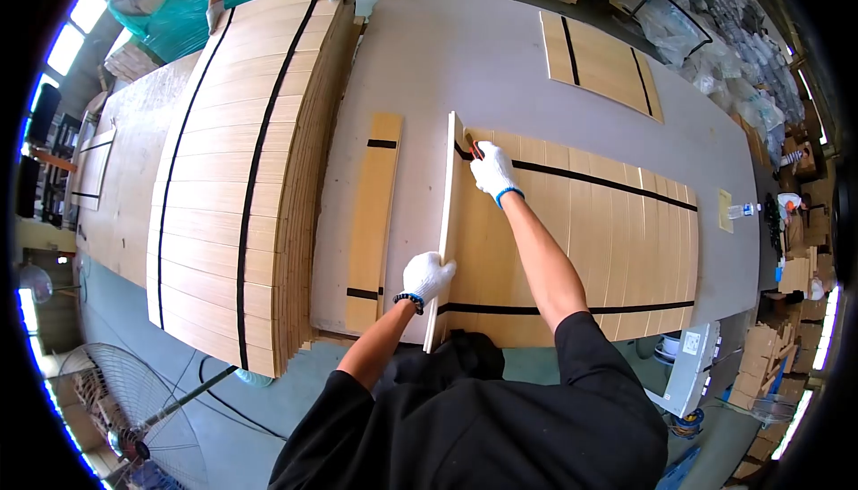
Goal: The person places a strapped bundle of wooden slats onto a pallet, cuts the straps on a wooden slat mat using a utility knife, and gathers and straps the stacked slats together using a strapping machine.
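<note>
Black shirt (483, 441), left hand (428, 276) at raised slat (446, 222) edge, gap alongside.

Gap between plank (374, 222) and held panel (448, 177)

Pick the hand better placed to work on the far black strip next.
Right, I'd judge: the right hand holds a red tool by the far black strip, while the left hand is on the raised board.
</note>
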Motion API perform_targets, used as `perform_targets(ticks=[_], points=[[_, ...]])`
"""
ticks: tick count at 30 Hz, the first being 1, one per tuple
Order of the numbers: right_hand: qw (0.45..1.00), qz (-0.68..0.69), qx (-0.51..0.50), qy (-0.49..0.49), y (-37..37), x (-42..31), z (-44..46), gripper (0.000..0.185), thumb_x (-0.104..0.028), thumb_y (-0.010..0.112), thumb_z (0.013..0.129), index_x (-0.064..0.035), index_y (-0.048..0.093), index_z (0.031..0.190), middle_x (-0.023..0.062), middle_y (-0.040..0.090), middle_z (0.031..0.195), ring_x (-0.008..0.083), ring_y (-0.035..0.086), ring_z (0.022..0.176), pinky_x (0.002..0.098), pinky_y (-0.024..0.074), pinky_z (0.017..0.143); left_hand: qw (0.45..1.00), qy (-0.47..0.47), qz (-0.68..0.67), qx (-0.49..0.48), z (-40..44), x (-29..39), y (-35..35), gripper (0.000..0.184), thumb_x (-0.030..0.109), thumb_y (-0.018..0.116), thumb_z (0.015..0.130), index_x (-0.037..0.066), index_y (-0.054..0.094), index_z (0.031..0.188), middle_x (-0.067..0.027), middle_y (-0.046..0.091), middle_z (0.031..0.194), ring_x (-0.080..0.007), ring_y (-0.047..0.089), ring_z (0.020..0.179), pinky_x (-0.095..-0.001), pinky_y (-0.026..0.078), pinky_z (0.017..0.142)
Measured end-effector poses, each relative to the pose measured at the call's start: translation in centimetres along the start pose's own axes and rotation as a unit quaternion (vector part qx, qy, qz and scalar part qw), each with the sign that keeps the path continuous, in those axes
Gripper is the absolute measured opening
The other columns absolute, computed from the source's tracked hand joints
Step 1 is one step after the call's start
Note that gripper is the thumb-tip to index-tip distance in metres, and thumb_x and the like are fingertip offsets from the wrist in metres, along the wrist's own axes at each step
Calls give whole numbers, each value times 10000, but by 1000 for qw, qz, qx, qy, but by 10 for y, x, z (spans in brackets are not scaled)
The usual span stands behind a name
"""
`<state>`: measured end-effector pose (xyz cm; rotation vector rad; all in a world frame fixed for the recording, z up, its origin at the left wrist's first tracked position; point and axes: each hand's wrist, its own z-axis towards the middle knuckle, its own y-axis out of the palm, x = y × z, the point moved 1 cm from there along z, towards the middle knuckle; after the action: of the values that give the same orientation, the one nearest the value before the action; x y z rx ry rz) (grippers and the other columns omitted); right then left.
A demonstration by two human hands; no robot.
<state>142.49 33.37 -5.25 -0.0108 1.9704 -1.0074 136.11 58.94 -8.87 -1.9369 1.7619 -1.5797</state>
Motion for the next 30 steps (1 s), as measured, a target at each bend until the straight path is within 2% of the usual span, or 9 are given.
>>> perform_targets(ticks=[6,9,12,13,16,23,26,28,30], points=[[991,-67,59,-105,12,11,-4,262,-126,578,857,-28,646,1090,279,696,979,466,668,924,527,548,805,1000,18,-2,9,0,-5,4,476,455,593,820,-1,718,767,-249,671,723,-428,682,712,-502,540,694],[992,-85,47,-86,20,16,-11,284,-127,577,870,-26,634,1129,276,699,963,454,682,884,525,560,764,1000,18,-6,4,-2,-4,2,476,452,593,824,-5,717,769,-253,674,735,-431,683,730,-505,540,705],[998,-2,-50,45,-1,-15,-33,274,-126,584,885,-35,628,1140,258,703,935,428,696,828,505,569,708,1000,15,6,-9,-3,-2,-3,472,440,589,838,-10,711,766,-258,684,772,-430,689,781,-511,544,744],[997,-11,-53,46,2,-14,-29,219,-121,580,904,-39,625,1102,239,701,897,385,707,773,476,567,625,1000,15,10,-7,-4,-1,-3,469,440,588,845,-7,711,770,-255,685,774,-432,689,782,-514,544,744],[995,-71,-53,36,22,-6,-7,193,-115,572,913,-35,619,1083,240,697,906,362,716,785,461,562,577,1000,21,9,-3,-5,-1,-2,469,442,586,858,-1,716,774,-248,691,777,-435,689,782,-517,545,747],[991,-101,-82,36,23,-12,-27,243,-92,536,906,-13,596,1128,278,699,1007,441,705,888,504,583,768,999,29,38,-1,4,-8,-5,490,470,602,837,-2,735,828,-260,700,822,-433,698,828,-506,553,786],[987,-145,-74,3,36,14,-75,251,-76,509,888,-3,591,1113,311,690,1006,479,669,986,554,538,850,999,39,32,12,7,-15,6,496,470,613,819,-13,727,801,-277,689,823,-446,692,834,-513,551,779],[986,-128,-58,-87,40,43,-134,267,-103,518,903,-15,575,1148,315,685,940,494,666,923,583,528,806,998,52,21,14,3,-15,1,508,470,620,807,-27,716,782,-302,672,812,-458,684,832,-519,543,777],[984,-149,-67,-67,44,52,-215,307,-111,535,909,-42,548,1208,307,678,865,505,661,837,611,513,755,998,56,19,14,7,-18,4,495,473,602,821,-3,729,769,-277,686,820,-455,686,836,-517,551,783]])
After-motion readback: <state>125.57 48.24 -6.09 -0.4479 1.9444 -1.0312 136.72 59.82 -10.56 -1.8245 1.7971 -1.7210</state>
